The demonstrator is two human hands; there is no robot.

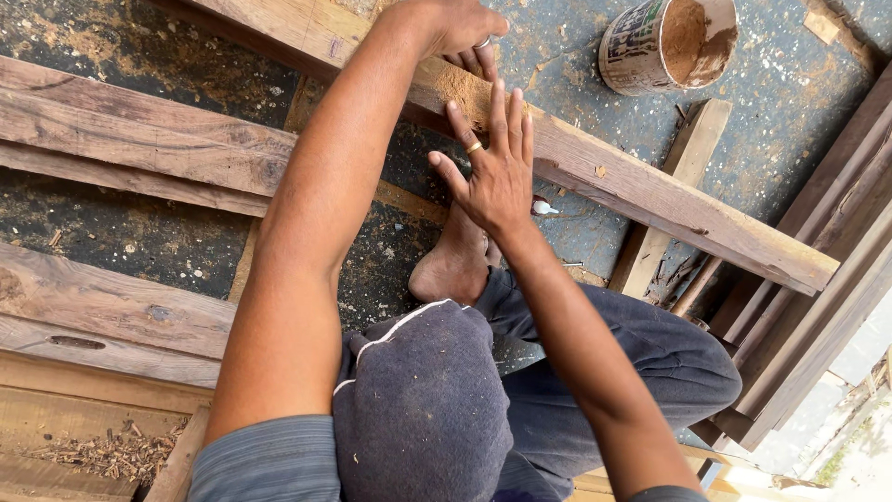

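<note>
On the plank (pixel 632 186): our hands w/ sawdust (pixel 455 85).
Left hand (pixel 460 33) grips plank edge; right hand (pixel 497 172) flat, fingers spread open; sawdust tub (pixel 664 42) nearby.

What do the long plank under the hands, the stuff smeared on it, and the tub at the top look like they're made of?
Plank: rough, unfinished weathered wood, with visible grain and cracks. Smeared patch under the left hand and right hand: tan, grainy paste, probably sawdust filler. Tub: seemingly plastic, caked inside with the same brown powder.
</note>
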